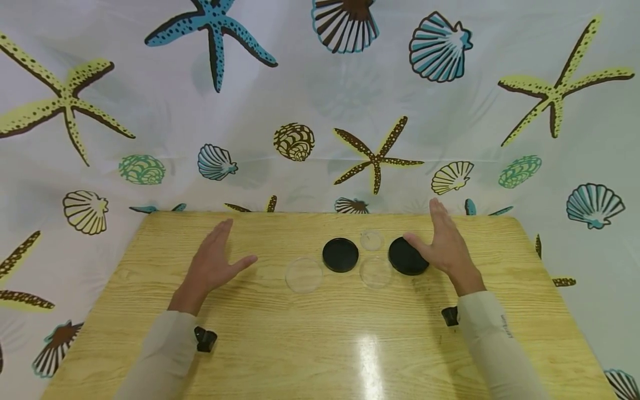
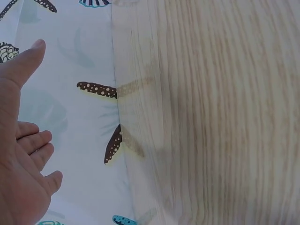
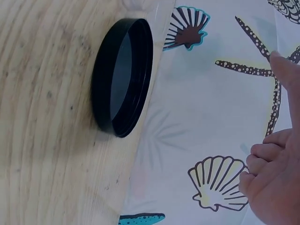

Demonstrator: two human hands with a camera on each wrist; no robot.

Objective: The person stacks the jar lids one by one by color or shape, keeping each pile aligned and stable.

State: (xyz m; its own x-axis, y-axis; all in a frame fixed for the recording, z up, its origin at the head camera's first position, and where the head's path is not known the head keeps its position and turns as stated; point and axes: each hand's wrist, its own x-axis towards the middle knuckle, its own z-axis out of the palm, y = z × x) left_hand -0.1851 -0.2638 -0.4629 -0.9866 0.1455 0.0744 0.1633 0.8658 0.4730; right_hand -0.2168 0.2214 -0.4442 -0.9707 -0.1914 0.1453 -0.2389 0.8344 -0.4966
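Note:
My left hand [image 1: 212,261] is held over the left part of the table, fingers straight and thumb spread, with nothing in it. On the other side my right hand [image 1: 446,244] is likewise extended and holds nothing; its thumb overlaps the edge of the right black round lid [image 1: 407,258] in the head view. Seen from the right wrist, that lid [image 3: 101,79] is shallow, with a raised rim and its hollow side up. A second black lid [image 1: 340,255] lies to its left. Around them are a large clear disc [image 1: 304,275], another clear disc [image 1: 376,272] and a smaller clear disc [image 1: 372,240].
The wood-grain table [image 1: 280,344] ends at the back against a white curtain [image 1: 300,83] printed with shells and starfish. A dark wrist camera [image 1: 205,339] sits at the left sleeve, and another camera [image 1: 450,316] at the right sleeve.

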